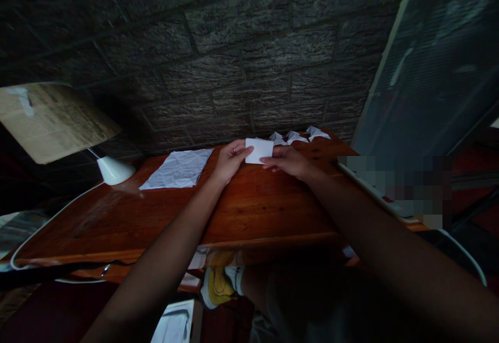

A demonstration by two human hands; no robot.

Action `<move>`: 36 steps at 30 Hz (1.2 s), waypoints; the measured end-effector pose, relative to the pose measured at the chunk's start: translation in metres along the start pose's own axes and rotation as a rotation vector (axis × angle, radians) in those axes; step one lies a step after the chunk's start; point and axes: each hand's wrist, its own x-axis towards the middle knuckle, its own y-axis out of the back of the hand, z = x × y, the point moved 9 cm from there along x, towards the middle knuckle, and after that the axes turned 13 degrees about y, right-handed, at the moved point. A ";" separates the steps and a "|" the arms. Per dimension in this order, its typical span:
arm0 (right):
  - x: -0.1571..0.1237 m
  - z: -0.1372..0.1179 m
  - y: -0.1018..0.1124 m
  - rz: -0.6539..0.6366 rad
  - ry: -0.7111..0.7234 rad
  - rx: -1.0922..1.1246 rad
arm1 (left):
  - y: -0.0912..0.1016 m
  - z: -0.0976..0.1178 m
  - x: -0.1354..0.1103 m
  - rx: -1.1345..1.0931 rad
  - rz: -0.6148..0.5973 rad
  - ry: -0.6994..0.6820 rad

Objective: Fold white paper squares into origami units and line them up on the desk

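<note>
A small white folded paper [259, 150] is held just above the far part of a reddish wooden table [249, 213]. My left hand [230, 160] pinches its left edge with thumb and fingers. My right hand [287, 160] grips its right edge, fingers curled under it. Both arms stretch forward over the table.
A crumpled white sheet [178, 169] lies flat to the left. Three small folded paper pieces [296, 136] sit by the brick wall behind. A white lamp base [114, 169] with a cord stands at the left, its shade [50, 119] above. A white power strip [374, 192] lies along the right edge.
</note>
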 end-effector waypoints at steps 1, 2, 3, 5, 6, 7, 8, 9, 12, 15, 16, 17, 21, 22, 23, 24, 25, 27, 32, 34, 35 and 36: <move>0.002 0.001 0.002 0.007 0.027 -0.018 | -0.001 0.001 0.000 0.019 -0.002 -0.015; 0.004 0.001 0.004 0.024 0.062 -0.030 | -0.001 0.002 -0.001 0.032 -0.002 -0.026; 0.006 0.001 0.008 0.069 0.107 -0.026 | -0.001 0.003 -0.001 0.044 -0.002 -0.033; 0.011 -0.001 0.013 0.106 0.200 -0.030 | -0.002 0.004 -0.001 0.073 -0.002 -0.045; 0.012 -0.002 0.016 0.126 0.245 -0.050 | -0.003 0.004 -0.001 0.096 -0.004 -0.050; 0.013 -0.004 0.017 0.132 0.285 -0.075 | -0.004 0.005 -0.002 0.123 -0.009 -0.059; 0.013 -0.007 0.017 0.135 0.328 -0.102 | -0.005 0.007 -0.003 0.154 -0.013 -0.077; 0.013 -0.011 0.016 0.131 0.372 -0.129 | -0.007 0.009 -0.004 0.187 -0.018 -0.104; 0.010 -0.023 0.012 0.111 0.492 -0.168 | -0.013 0.017 -0.010 0.298 -0.043 -0.217; 0.007 -0.027 0.008 0.095 0.537 -0.205 | -0.019 0.025 -0.016 0.402 -0.050 -0.332; 0.007 -0.028 0.008 0.097 0.539 -0.231 | -0.020 0.028 -0.018 0.430 -0.045 -0.366; 0.007 -0.028 0.008 0.101 0.539 -0.258 | -0.021 0.030 -0.020 0.453 -0.036 -0.398; 0.006 -0.030 0.014 0.147 0.547 -0.303 | -0.021 0.035 -0.023 0.487 -0.004 -0.465; 0.006 -0.032 0.014 0.145 0.553 -0.295 | -0.020 0.035 -0.023 0.483 -0.002 -0.460; 0.006 -0.033 0.013 0.135 0.557 -0.285 | -0.019 0.034 -0.022 0.476 -0.002 -0.445; 0.005 -0.034 0.012 0.121 0.558 -0.276 | -0.019 0.032 -0.021 0.471 -0.003 -0.424; 0.005 -0.035 0.010 0.107 0.556 -0.269 | -0.018 0.029 -0.020 0.468 -0.004 -0.398; 0.005 -0.036 0.009 0.093 0.553 -0.257 | -0.016 0.025 -0.018 0.459 -0.004 -0.354; 0.005 -0.037 0.008 0.101 0.545 -0.233 | -0.015 0.025 -0.019 0.429 0.010 -0.345; 0.005 -0.036 0.008 0.104 0.533 -0.255 | -0.016 0.026 -0.020 0.440 0.019 -0.348; 0.005 -0.035 0.009 0.109 0.533 -0.269 | -0.017 0.027 -0.020 0.444 0.021 -0.350; 0.005 -0.036 0.009 0.119 0.537 -0.281 | -0.017 0.029 -0.021 0.449 0.019 -0.355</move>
